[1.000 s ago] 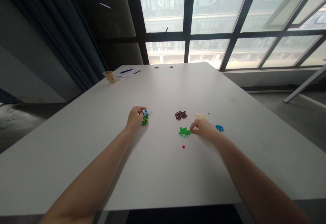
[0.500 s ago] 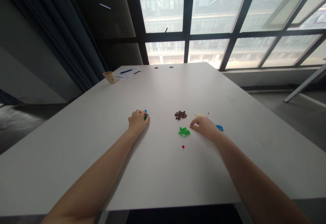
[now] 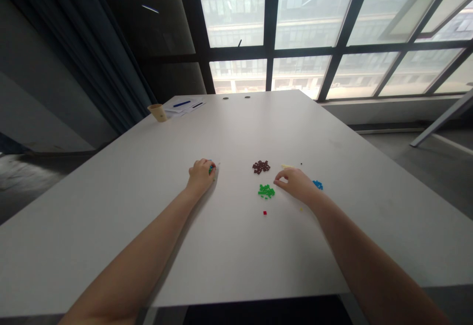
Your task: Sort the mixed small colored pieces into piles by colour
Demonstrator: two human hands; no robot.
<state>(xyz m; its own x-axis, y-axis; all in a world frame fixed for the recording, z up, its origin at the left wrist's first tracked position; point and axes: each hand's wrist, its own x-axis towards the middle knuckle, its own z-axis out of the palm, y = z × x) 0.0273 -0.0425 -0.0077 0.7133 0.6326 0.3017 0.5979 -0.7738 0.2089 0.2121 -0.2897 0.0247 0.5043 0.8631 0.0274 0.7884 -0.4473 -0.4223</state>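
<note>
Curled around a little cluster of coloured bricks (image 3: 211, 169), my left hand (image 3: 200, 173) rests on the white table. Green and blue show at its fingertips, and the rest of the cluster is hidden. My right hand (image 3: 293, 183) is closed in a pinch just right of a pile of small green bricks (image 3: 266, 192); anything between its fingertips is too small to make out. Behind the green pile lies a heap of dark brown bricks (image 3: 261, 167). Pale yellow pieces (image 3: 286, 166) and blue bricks (image 3: 318, 185) are partly covered by my right hand and wrist.
One red brick (image 3: 265, 212) lies nearer the front edge, with a small yellow piece (image 3: 301, 209) to its right. A tiny dark piece (image 3: 301, 163) sits beyond my right hand. At the far left stand a paper cup (image 3: 158, 113) and papers with a blue pen (image 3: 182, 103).
My left hand has turned slightly over the cluster, so less of its blue shows. The right hand keeps its pinch beside the green pile, almost unmoved.
</note>
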